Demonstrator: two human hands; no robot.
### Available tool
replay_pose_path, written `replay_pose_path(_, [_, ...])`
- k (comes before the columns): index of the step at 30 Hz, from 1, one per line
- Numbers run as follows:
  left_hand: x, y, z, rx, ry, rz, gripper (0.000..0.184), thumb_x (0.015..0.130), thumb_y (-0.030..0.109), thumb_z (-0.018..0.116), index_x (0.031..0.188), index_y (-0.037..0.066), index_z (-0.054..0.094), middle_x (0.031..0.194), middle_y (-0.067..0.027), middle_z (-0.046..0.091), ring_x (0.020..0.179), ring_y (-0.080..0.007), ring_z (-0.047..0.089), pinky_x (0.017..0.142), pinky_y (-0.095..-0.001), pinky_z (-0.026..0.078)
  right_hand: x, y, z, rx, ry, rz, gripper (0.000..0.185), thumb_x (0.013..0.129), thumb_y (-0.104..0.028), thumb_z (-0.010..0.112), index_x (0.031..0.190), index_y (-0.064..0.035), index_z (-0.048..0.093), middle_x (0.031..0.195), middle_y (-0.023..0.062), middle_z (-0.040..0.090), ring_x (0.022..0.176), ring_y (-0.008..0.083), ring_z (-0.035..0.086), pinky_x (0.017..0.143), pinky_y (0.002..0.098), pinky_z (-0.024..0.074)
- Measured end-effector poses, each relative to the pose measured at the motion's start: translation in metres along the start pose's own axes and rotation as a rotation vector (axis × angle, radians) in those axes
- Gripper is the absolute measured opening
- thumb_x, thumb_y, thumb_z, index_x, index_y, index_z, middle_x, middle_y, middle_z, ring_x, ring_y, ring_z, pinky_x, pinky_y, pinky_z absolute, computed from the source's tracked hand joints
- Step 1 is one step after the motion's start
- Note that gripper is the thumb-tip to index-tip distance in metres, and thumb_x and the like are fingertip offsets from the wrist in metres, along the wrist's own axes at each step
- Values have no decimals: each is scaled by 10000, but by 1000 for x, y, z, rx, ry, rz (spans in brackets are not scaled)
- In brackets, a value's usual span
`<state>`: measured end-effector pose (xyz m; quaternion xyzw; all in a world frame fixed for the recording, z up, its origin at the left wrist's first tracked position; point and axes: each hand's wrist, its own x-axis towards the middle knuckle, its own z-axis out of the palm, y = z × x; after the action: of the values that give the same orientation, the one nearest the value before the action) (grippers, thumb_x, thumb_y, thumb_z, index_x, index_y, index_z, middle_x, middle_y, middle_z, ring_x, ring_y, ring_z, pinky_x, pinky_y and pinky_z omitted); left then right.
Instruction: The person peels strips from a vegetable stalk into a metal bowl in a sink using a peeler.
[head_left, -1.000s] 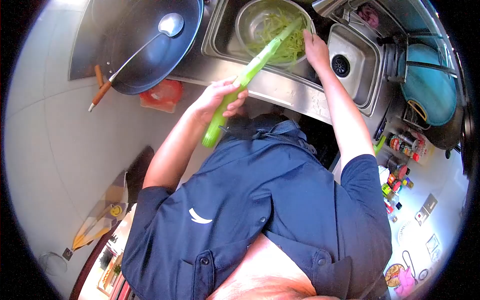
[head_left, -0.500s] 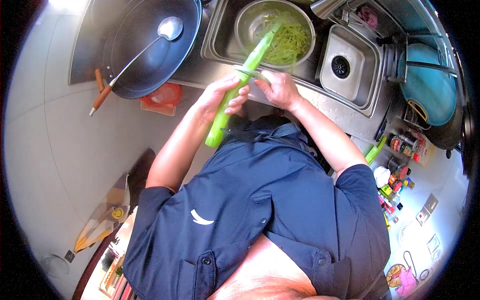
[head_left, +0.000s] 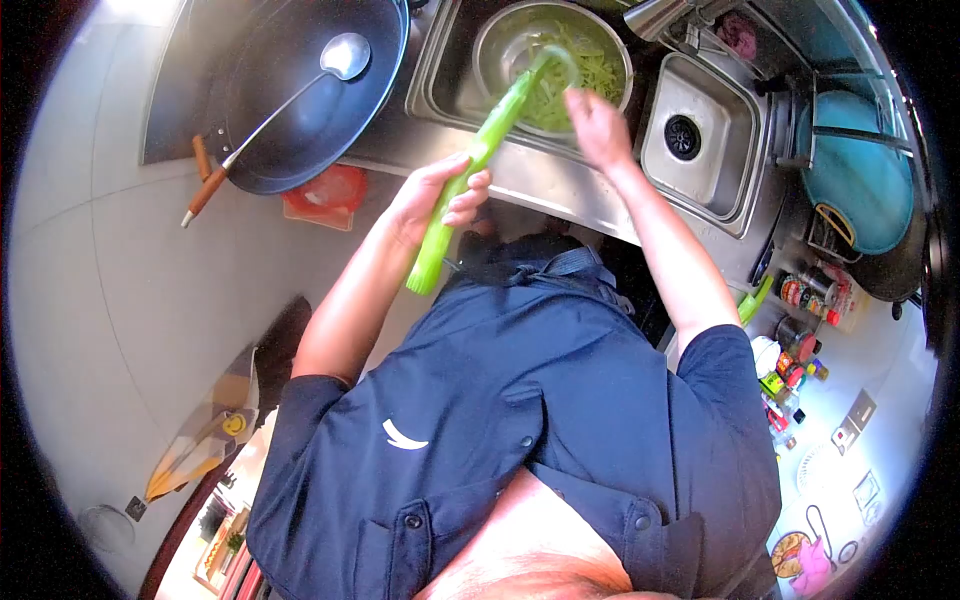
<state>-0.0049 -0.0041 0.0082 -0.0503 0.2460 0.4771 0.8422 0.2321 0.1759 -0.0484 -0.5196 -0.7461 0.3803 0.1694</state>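
Note:
A long green stalk [head_left: 483,152] slants from near my waist up over the steel bowl. My left hand [head_left: 440,200] is wrapped round its middle. Closed fingers of my right hand [head_left: 600,128] grip a peeler [head_left: 560,60], blurred by motion, at the stalk's far end. Beneath that end the steel bowl [head_left: 488,50] sits in the large sink basin, with thin green peelings [head_left: 595,80] in it.
A dark wok [head_left: 270,110] at the upper left holds a metal ladle [head_left: 345,57]. Right of the bowl are a small sink [head_left: 700,180] and a teal basin [head_left: 858,180]. Bottles [head_left: 785,375] and another green stalk [head_left: 755,298] lie at the right.
My right hand has gone from beside my left hand out toward the far end of the stalk, with the peeler. My left hand keeps hold of the stalk nearly in place.

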Motion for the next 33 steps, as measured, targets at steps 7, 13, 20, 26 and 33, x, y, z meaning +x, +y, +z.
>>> replay_pose_path(7, [6,-3,6,10,-21,-40,298,1029,250,572,1262,95,469,887,-44,515,585,-86,444,397,-209,376,-61,-50,27,146,-56,-499,440,1007,-497,556,1196,-118,677,921,213,717,885,441,687,750,500,542])
replay_pose_path(13, [-8,-4,7,205,-42,-11,373,1025,247,587,1335,98,442,876,-52,493,549,-85,452,372,-210,383,3,10,2,-130,-333,114,683,1030,-662,342,1139,-82,687,1037,205,733,994,357,704,863,479,531])
replay_pose_path(20, [-19,-11,-1,250,49,-43,378,1023,262,588,1339,108,446,880,-51,495,552,-86,458,372,-204,378,50,49,-35,-299,-6,243,682,1036,-579,358,1098,10,697,1085,271,706,1048,462,666,940,537,498])
replay_pose_path(26, [-1,1,2,149,29,1,329,1038,262,559,1312,109,458,896,-45,499,576,-86,447,399,-209,395,30,30,-19,-65,34,73,700,1031,-648,364,1107,-24,673,969,258,718,962,407,699,853,514,520])
replay_pose_path(33, [12,2,22,598,229,90,214,1043,256,561,1181,94,537,909,-36,564,599,-74,479,447,-219,420,-48,-52,7,38,-133,-461,437,1003,-531,535,1062,-121,673,868,209,717,825,429,699,706,537,536])
